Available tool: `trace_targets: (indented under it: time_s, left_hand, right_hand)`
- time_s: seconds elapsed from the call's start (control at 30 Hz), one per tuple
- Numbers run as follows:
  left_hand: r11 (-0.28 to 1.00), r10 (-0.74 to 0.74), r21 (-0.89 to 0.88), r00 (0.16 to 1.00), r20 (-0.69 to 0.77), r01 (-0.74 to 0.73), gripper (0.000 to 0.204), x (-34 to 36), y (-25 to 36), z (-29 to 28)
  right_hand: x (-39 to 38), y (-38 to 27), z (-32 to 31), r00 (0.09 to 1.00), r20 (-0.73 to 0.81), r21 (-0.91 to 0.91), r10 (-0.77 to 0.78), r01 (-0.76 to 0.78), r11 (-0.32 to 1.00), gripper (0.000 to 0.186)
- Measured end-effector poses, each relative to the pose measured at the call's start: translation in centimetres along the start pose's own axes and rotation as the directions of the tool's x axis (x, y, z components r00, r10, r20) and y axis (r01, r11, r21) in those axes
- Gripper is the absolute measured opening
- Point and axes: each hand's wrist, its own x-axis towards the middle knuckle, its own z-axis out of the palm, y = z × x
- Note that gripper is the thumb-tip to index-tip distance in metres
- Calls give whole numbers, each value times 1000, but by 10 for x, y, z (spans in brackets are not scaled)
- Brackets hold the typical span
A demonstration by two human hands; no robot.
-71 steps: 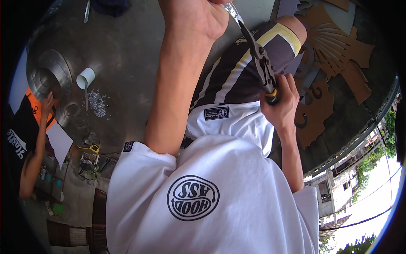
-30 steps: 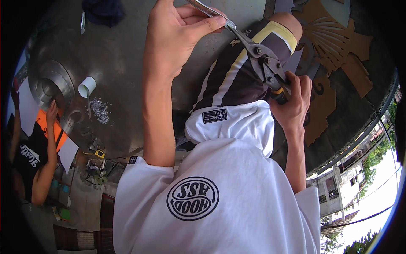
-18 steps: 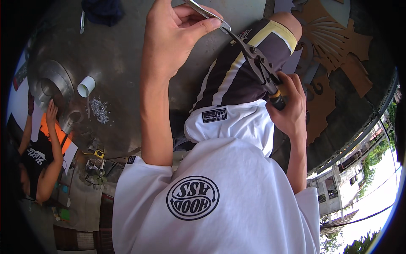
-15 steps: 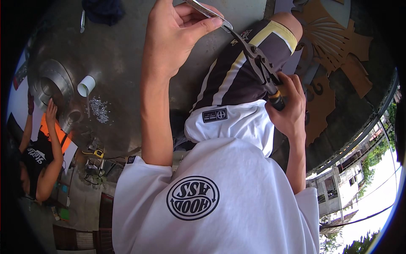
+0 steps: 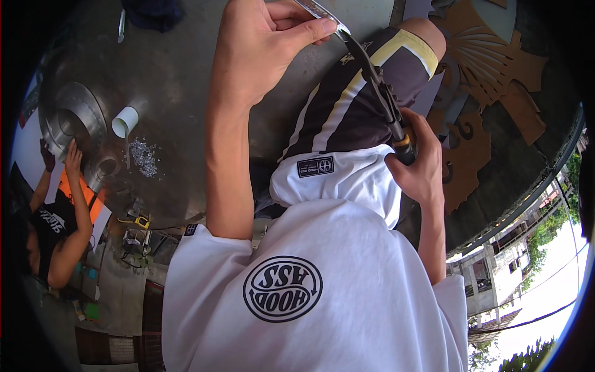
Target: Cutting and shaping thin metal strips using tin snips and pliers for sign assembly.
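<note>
My left hand [image 5: 251,53] is closed near the top of the view, pinching a narrow silver metal strip [image 5: 315,13] between thumb and fingers. The dark jaws of metal snips [image 5: 380,84] meet the lower end of that strip, just below my left thumb. My right hand [image 5: 416,158] is closed round the black-and-yellow handle of the snips, over my dark shorts [image 5: 331,118] with white and yellow stripes.
Brown cut-out sheets [image 5: 477,49] lie at the right. At the left, a co-worker's hand [image 5: 73,158] touches large metal rings [image 5: 96,121], near a white cylinder [image 5: 126,122], small silver bits [image 5: 144,155] and a yellow tape measure [image 5: 139,220]. A dark cloth [image 5: 155,12] lies at top left.
Over the last second my left hand, strip and snips have moved slightly right. The snips have turned more edge-on, and my right hand has shifted slightly left. The co-worker's hands have shifted a little.
</note>
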Motion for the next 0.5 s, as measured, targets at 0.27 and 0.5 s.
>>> trace_targets:
  time_s: [0.27, 0.5]
  left_hand:
    - [1000, 10, -6, 995, 97, -9, 50, 20, -25, -2]
    - [999, -35, 5, 990, 136, 35, 47, 17, -39, 6]
  right_hand:
    - [8, 8, -9, 980, 162, -41, 114, -109, 993, 54]
    - [6, 7, 2, 938, 202, 24, 283, -294, 956, 57]
